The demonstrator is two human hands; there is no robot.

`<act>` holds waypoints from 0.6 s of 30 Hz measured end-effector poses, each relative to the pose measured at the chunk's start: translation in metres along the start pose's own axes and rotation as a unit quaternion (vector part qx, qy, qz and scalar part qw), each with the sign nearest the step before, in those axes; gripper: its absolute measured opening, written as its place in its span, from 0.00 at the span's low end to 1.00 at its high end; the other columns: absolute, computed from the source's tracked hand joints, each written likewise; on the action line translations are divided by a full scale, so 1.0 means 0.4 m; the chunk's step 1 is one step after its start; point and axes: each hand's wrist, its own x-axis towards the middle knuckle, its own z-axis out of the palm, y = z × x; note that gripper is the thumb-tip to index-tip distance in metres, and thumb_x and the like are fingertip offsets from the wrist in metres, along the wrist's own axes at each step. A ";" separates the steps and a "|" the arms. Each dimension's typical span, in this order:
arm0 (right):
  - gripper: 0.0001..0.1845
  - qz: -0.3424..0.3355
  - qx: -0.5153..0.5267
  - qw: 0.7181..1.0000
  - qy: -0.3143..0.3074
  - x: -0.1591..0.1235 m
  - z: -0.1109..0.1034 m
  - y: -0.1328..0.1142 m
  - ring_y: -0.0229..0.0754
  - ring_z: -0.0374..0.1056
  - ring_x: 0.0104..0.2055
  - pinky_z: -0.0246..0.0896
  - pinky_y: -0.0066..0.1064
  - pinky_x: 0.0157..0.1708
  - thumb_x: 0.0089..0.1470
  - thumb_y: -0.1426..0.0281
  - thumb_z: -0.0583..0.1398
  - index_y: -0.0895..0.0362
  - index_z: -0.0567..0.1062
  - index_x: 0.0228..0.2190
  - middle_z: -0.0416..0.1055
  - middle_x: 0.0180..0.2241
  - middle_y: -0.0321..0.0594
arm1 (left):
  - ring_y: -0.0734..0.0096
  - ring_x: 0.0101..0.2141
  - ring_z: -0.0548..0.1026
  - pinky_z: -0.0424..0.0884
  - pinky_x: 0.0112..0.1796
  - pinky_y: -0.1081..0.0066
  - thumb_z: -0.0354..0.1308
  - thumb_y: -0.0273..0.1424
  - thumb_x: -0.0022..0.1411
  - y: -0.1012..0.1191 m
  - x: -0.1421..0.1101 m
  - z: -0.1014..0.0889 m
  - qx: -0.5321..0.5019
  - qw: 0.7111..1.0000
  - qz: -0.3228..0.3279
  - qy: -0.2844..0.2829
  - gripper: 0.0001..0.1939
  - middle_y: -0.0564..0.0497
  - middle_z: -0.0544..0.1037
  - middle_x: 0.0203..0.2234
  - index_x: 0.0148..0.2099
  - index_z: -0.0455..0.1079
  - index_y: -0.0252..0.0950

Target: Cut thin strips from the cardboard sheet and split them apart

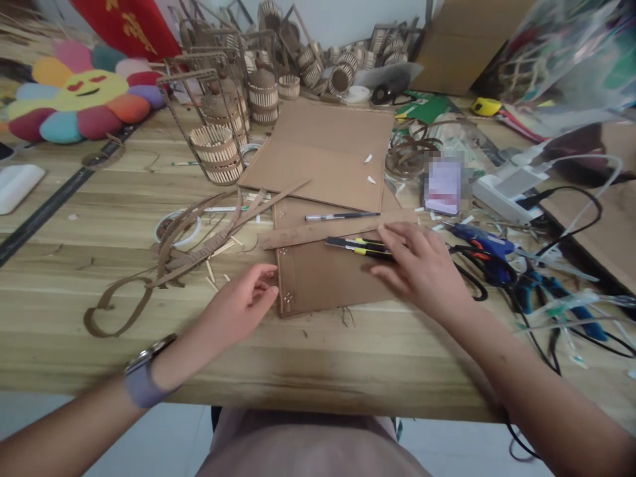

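My left hand point(251, 295) is at the left edge of a brown cardboard sheet point(328, 281), fingers loosely curled with a gap before the thumb, holding nothing. Over the sheet's right side is my right hand point(422, 258), thumb and fingers apart. A black and lime-yellow tool point(355, 245), seemingly a utility knife, runs under that hand between thumb and fingers, its grip end hidden. Just beyond the tool, a flat brown strip point(318, 230) crosses the sheet, its right end near my right fingertips. A dark pen point(342, 216) lies behind the strip.
A larger cardboard piece point(322, 149) lies farther back. Coiled brown strips point(199, 248) are at left, small slatted buckets point(216, 156) behind. On the right are a blue glue gun point(481, 242), blue-handled pliers point(571, 308), a power strip point(511, 192), cables and a phone point(442, 185).
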 end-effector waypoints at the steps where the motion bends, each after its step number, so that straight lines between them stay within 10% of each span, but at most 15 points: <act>1: 0.28 -0.033 0.016 0.999 -0.012 -0.013 -0.005 -0.010 0.57 0.65 0.54 0.62 0.50 0.50 0.61 0.58 0.58 0.58 0.65 0.59 0.69 0.53 0.56 | 0.59 0.44 0.77 0.72 0.43 0.64 0.58 0.34 0.61 0.005 -0.009 -0.006 -0.061 0.997 -0.041 -0.008 0.16 0.44 0.78 0.45 0.51 0.70 0.37; 8: 0.17 -0.138 0.043 0.987 -0.070 -0.086 0.002 -0.050 0.45 0.69 0.53 0.69 0.39 0.50 0.65 0.70 0.54 0.55 0.72 0.53 0.76 0.49 0.45 | 0.65 0.44 0.78 0.71 0.46 0.70 0.63 0.30 0.57 0.037 -0.006 -0.005 -0.331 0.923 -0.197 -0.004 0.16 0.46 0.81 0.41 0.49 0.72 0.37; 18: 0.20 -0.155 0.033 0.987 0.014 -0.052 -0.050 -0.089 0.44 0.69 0.53 0.67 0.37 0.49 0.65 0.77 0.52 0.57 0.69 0.56 0.77 0.48 0.44 | 0.73 0.33 0.79 0.75 0.35 0.75 0.57 0.18 0.57 0.053 0.041 0.011 -0.488 0.848 -0.207 0.017 0.14 0.51 0.82 0.37 0.44 0.73 0.38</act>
